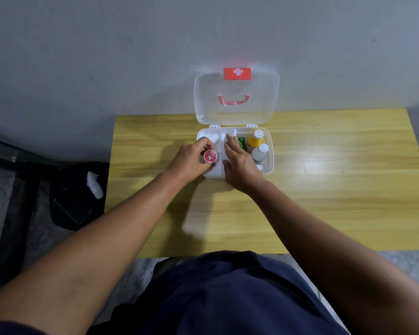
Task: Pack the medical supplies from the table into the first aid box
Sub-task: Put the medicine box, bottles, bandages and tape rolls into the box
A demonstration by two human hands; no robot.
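The white first aid box stands open at the far middle of the yellow table, its clear lid upright against the wall. My left hand holds a small round red-rimmed container over the left part of the white divider tray. My right hand lies flat with fingers spread on the tray's middle, holding nothing. In the box's right section are a yellow bottle, a white bottle and a green packet. A white item lies in the tray's back left compartment.
The wall rises directly behind the box. Left of the table, a dark bag lies on the floor with a phone and a white object on it. The table's near edge meets my lap.
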